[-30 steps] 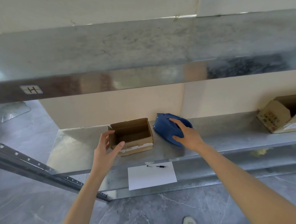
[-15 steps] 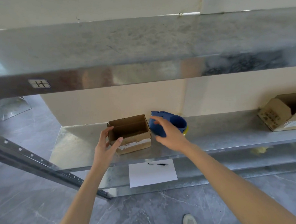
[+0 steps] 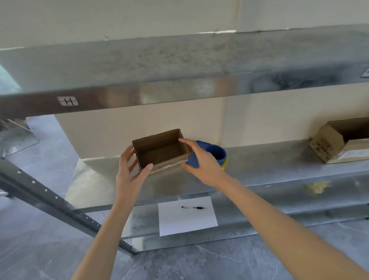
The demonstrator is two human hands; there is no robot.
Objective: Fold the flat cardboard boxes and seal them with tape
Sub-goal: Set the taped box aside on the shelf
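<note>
Both hands hold a small open box at the middle shelf, and I cannot tell if it sits on it. The left hand curls round its left end, and the right hand pinches its right end. A blue tape tool is just behind the right hand, and another box lies far right.

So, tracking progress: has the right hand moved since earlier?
Yes: right hand moved left along the metal shelf, from the blue tape dispenser to the brown cardboard box.
</note>
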